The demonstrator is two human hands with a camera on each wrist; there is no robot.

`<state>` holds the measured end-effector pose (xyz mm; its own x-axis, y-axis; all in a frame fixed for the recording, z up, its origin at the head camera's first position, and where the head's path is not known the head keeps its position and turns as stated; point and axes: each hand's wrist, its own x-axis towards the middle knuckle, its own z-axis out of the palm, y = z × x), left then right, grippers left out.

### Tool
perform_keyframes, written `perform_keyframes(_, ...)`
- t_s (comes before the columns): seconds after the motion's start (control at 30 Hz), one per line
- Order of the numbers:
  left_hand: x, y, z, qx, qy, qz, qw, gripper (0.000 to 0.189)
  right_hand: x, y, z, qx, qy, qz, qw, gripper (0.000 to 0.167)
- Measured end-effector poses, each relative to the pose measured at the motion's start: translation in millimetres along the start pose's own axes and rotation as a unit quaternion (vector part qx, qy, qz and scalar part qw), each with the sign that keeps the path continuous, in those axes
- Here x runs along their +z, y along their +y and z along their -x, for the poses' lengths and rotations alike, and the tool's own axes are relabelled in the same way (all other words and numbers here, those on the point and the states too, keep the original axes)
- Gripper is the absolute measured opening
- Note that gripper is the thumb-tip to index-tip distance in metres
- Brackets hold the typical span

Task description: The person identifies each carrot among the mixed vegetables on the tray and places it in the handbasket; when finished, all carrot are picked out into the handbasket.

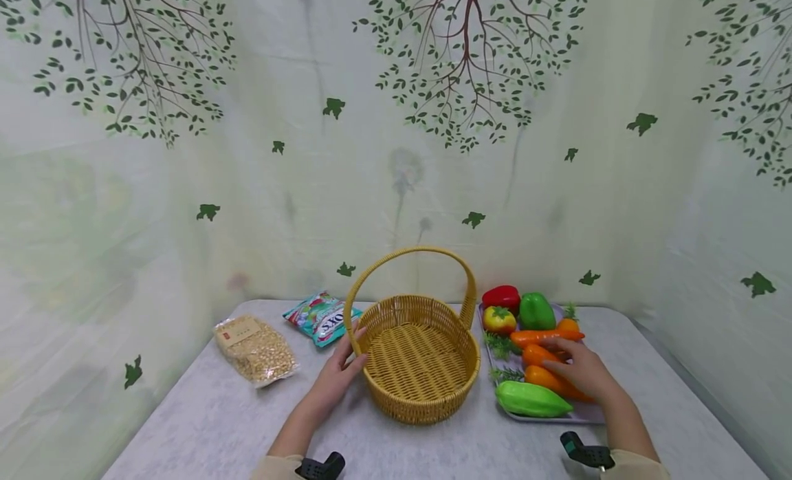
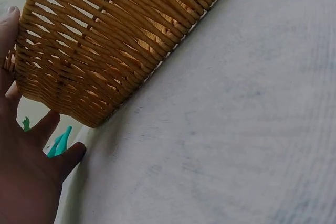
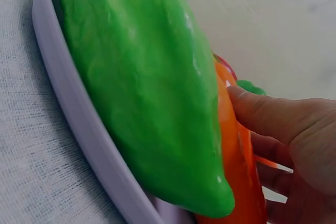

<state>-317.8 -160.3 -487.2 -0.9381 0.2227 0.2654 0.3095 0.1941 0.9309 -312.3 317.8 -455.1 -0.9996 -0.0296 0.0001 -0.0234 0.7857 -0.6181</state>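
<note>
A woven wicker basket (image 1: pixel 419 397) with a tall arched handle stands mid-table with nothing inside. My left hand (image 1: pixel 337 377) holds its left side at the foot of the handle; in the left wrist view the lower fingers (image 2: pixel 71 160) spread beneath the rim. On the right, my right hand (image 1: pixel 584 370) reaches over a purple tray (image 1: pixel 526 419). Its thumb and fingers pinch the middle orange carrot (image 1: pixel 537 355). Another carrot (image 1: pixel 551 380) lies nearer, beside a pale green ridged vegetable (image 1: pixel 533 399). In the right wrist view this green vegetable (image 3: pixel 142 82) partly hides the carrots.
Farther back on the tray lie a red pepper (image 1: pixel 502 298), a green bell pepper (image 1: pixel 537 311), a yellow-red fruit (image 1: pixel 498 320) and another carrot (image 1: pixel 526 337). Left of the basket are a teal snack bag (image 1: pixel 323 318) and a clear bag of grains (image 1: pixel 256 351). A printed curtain (image 1: pixel 402 191) surrounds the table.
</note>
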Motion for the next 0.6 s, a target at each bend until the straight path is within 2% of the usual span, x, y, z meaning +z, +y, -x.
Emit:
perform_keyframes(0.13,0.3,-4.9,-1.4,0.018,-0.003,-0.015,0.9997,0.056,0,1,-1.5,0.001,0.003,0.002,1.0,0.054)
perform_keyframes(0.27,1.3,-7.7,-2.5,0.021,-0.005,-0.021,0.9995,0.056,1,4,-2.2,0.002,0.004,-0.003,1.0,0.053)
perform_keyframes(0.6,3.7,-13.1,-0.7,0.046,0.011,-0.033,0.9983,0.054,3,4,-1.6,0.014,0.011,-0.024,0.9996,0.053)
